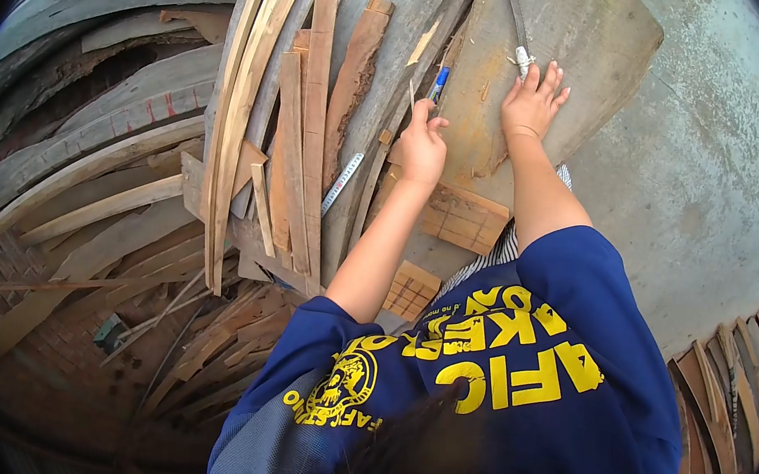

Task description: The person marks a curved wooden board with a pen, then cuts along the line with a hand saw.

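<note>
My left hand (pixel 423 148) has its fingers curled around a blue-capped marker (pixel 439 83), whose cap points away from me. A thin pale pointed strip (pixel 412 95) sticks up beside the index finger. My right hand (pixel 532 106) lies flat with fingers spread on a wide grey-brown wooden board (pixel 590 36). Right at its fingertips is the white wrapped end (pixel 522 58) of a long, dark, narrow strip (pixel 515 7). Left of my left forearm, a white measuring tape (pixel 342 183) lies between planks.
Narrow brown wood strips (pixel 314 117) and long pale battens (pixel 253 73) lie at left. Wood blocks with drawn grid lines (pixel 466 219) sit near my lap. Stacked curved planks (pixel 123 105) fill the far left; offcuts (pixel 226 351) cover the floor. More boards (pixel 716 406) stand at lower right.
</note>
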The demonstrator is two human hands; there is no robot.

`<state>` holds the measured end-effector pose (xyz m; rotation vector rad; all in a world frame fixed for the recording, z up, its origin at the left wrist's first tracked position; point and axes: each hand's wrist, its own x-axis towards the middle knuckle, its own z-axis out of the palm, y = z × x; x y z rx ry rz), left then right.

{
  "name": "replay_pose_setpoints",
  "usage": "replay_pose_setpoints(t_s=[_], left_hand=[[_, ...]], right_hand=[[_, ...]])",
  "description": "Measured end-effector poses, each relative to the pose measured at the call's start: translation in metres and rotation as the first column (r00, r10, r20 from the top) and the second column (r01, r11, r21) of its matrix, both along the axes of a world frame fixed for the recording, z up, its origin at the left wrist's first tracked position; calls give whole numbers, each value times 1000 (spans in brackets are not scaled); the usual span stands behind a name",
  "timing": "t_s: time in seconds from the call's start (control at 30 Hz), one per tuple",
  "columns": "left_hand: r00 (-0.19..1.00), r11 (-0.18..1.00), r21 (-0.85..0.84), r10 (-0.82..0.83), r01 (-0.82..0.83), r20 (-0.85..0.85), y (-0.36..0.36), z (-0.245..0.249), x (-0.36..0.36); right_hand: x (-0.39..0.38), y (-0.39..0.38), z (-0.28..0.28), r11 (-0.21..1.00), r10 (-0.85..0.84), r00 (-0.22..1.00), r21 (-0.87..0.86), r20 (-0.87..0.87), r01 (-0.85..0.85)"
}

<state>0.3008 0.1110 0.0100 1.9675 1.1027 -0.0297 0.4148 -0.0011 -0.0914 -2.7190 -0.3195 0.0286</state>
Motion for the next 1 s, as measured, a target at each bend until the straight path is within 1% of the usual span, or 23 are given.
replay_pose_setpoints(t_s=[0.07,0.13,0.2,0.27,0.3,0.33,0.37,0.4,0.47,0.5,0.53,0.6,0.63,0.67,0.73,0.77,0.8,0.87,0.9,0.97,1.0], left_hand=[[999,998,59,27,-25,-30,15,-5,-8],[999,995,93,32,-31,-5,25,-7,-14],[999,980,199,13,-20,40,33,-6,-18],[998,979,198,48,-57,49,35,-3,-18],[987,984,76,158,-159,16,36,-1,-14],[965,964,-45,262,-263,-30,37,2,-11],[964,960,-98,258,-263,-65,38,2,-11],[962,958,-97,266,-272,-65,37,-5,-13],[993,993,51,107,-109,48,35,-20,-15],[996,995,95,14,-22,84,37,-24,-16],[996,995,96,20,-28,86,38,-28,-17],[989,984,167,-81,60,122,41,-25,-8],[990,977,211,-66,39,125,42,-25,-2],[990,976,212,-66,38,128,43,-28,4],[996,883,466,-83,61,27,48,-33,16],[996,869,487,-91,87,-15,50,-37,21],[995,868,488,-100,92,-11,51,-40,25],[996,885,464,18,24,-85,50,-48,33],[996,886,463,15,25,-82,48,-52,35],[997,847,531,65,-39,-30,44,-56,37],[997,847,529,65,-40,-30,43,-56,39]], right_hand=[[0,0,1,1000,7,1000,-12,-3,-7],[1,1,3,1000,15,1000,-23,-6,-15],[0,1,3,1000,3,1000,-28,-16,-3],[0,1,3,1000,10,1000,-29,-14,-11],[0,1,3,999,8,1000,-33,-11,-9],[0,0,2,999,16,1000,-33,-10,-16],[0,0,3,999,13,1000,-34,-12,-13],[1,0,3,999,10,1000,-35,-14,-11],[1,1,3,999,17,1000,-36,-17,-17],[1,1,4,999,14,1000,-39,-20,-15],[1,1,4,999,19,1000,-38,-18,-20],[1,0,3,999,20,1000,-47,-18,-21],[1,0,3,999,23,1000,-47,-15,-23],[1,-1,3,998,26,1000,-50,-13,-27],[1,1,3,999,17,1000,-48,-8,-17],[1,1,3,998,19,1000,-51,-10,-20],[1,1,3,998,22,1000,-56,-13,-23],[1,1,4,999,16,1000,-33,-8,-16],[1,1,4,1000,19,1000,-10,-8,-19],[1,1,4,1000,20,1000,-11,-5,-20],[1,1,4,1000,21,1000,-10,-4,-21]])
